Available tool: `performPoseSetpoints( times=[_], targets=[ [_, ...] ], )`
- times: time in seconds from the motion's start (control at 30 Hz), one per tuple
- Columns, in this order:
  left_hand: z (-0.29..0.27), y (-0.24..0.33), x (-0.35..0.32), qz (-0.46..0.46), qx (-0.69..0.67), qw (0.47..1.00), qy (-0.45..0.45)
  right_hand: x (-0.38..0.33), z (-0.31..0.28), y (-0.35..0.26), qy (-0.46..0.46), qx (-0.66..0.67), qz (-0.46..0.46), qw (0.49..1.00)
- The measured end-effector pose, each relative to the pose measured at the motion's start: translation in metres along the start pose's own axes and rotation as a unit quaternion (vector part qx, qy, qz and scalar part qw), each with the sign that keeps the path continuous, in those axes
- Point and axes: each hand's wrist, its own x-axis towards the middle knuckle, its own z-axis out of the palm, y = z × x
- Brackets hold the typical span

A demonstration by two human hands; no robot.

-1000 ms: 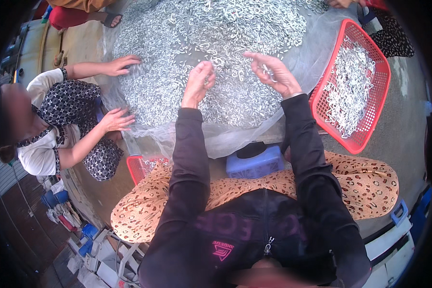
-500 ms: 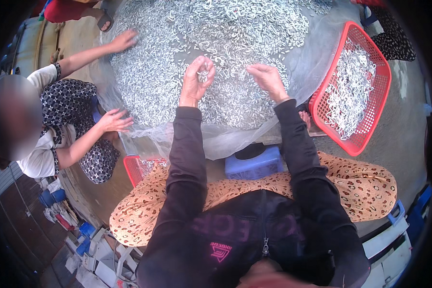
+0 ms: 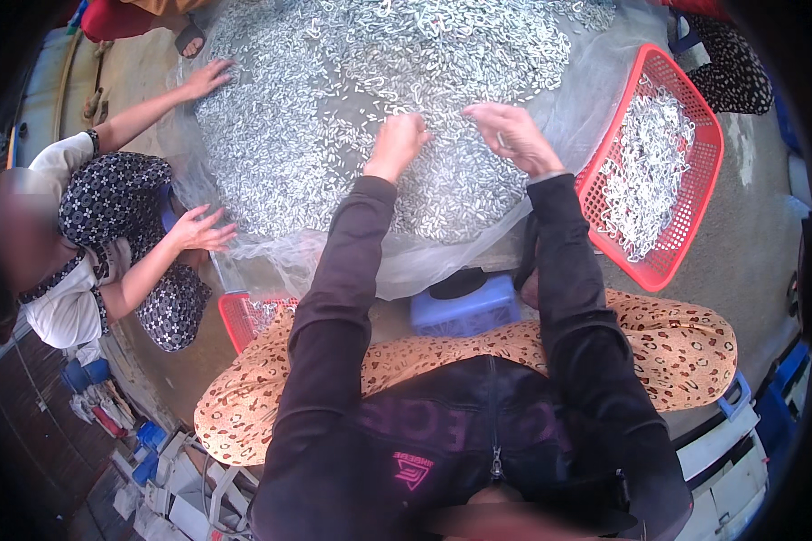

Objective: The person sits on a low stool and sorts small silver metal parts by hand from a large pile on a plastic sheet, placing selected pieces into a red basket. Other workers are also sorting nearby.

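Closer to the right hand (image 3: 516, 140) than half a second ago, the left hand (image 3: 399, 144) has swung inward over the translucent sheet (image 3: 595, 104); the right hand's fingers reach out straighter now. Both hang above the near half of that sheet, where the heap of small hook-shaped pieces (image 3: 379, 77) spreads beneath and beyond them. From where I stand, the left hand is curled, its fingertips hidden, so I can't tell whether it grips anything; the right is loosely extended, a pale glint by its fingers that may be a piece. Along the sheet's right side sits the red plastic basket (image 3: 702, 169), nearer the right hand, its long axis running away from the person and slanting rightward. Its walls are perforated lattice; the hooks inside (image 3: 645, 171) look white, smooth and tangled, while the sheet's loose grey-white ones lie scattered, thin film wrinkling at the near edge.
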Motion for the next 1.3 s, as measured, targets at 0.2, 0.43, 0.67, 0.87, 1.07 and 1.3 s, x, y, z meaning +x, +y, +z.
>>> performPoseSetpoints(
  times=[0.2,0.43,0.67,0.87,1.07,1.3],
  targets=[
    [-0.056,-0.015,-0.020,-0.056,-0.143,0.987,-0.047,0.042,0.030,0.060,0.084,-0.647,-0.038,0.757],
    [-0.069,-0.017,-0.033,-0.108,-0.723,0.677,-0.080,0.023,0.019,0.055,0.135,-0.397,-0.087,0.903],
    [-0.069,-0.011,-0.030,-0.107,-0.755,0.645,-0.043,0.020,-0.005,0.061,0.152,-0.342,-0.138,0.917],
    [-0.017,-0.008,-0.014,0.048,-0.094,0.991,-0.083,0.017,-0.019,0.054,0.270,-0.254,-0.096,0.924],
    [0.020,-0.001,-0.026,0.084,0.174,0.978,-0.081,0.005,0.010,0.072,0.218,-0.541,-0.079,0.808],
    [-0.061,-0.021,-0.037,-0.094,-0.113,0.985,-0.088,0.008,0.012,0.047,0.133,-0.147,-0.037,0.979]
  ],
)
